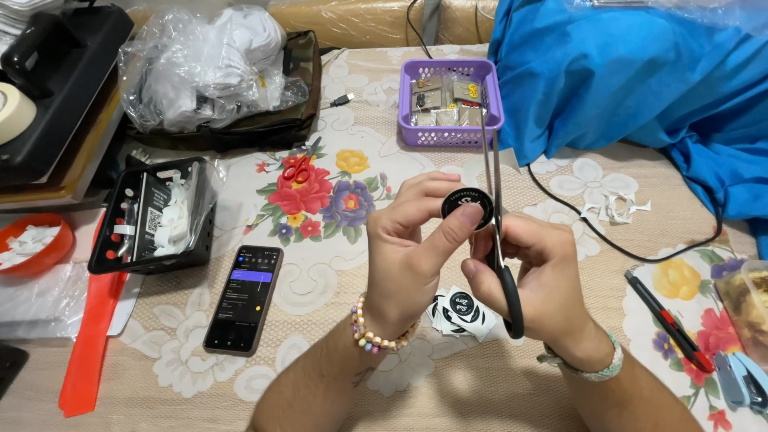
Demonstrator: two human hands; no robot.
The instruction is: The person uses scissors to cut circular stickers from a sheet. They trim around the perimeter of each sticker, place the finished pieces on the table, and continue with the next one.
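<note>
Head view: stack of round black stickers [462,309] lies beneath both hands. Left hand [408,256] pinches a round black disc [468,206], thumb pressing its face, apparently to steady it; right hand [544,276] grips long black-handled tweezers [496,208] alongside. Smartphone [244,298] left; purple basket [452,102] beyond, unobstructed.

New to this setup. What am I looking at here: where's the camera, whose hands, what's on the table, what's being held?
There is no machine: one head-worn camera looks down at a person's two bare hands over a flowered tablecloth. The left hand and right hand together pinch a small round black disc. The right hand also grips scissors, blades pointing away. Below the hands lie cut black round stickers. Around them: a phone, a purple basket of small parts, a black tray with white scraps, blue cloth and a cutter knife.
</note>
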